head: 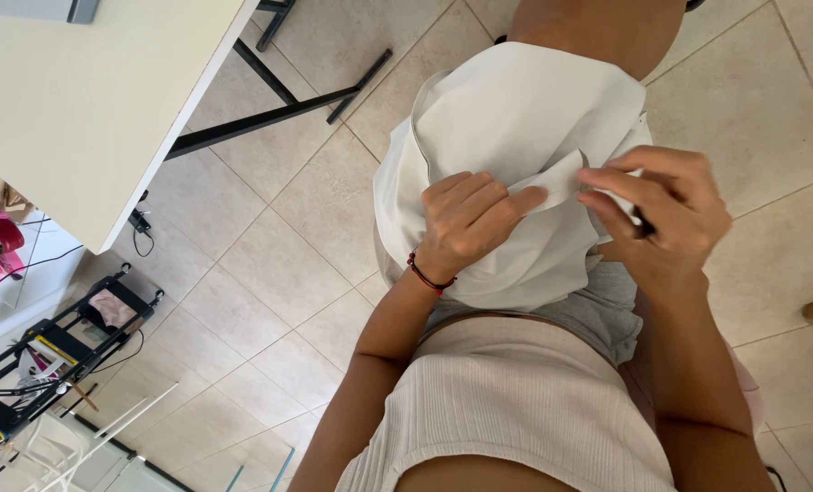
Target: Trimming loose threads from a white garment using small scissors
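Looking straight down at a lap here, with a white cloth (516, 118) bunched over it in the upper middle of the frame. The left hand (466, 219) is curled tight, pinching a folded edge of it. The right hand (666, 214) grips the same edge from the right side, fingers bent. A pale table (87, 100) sits upper left over the tile floor (279, 264).
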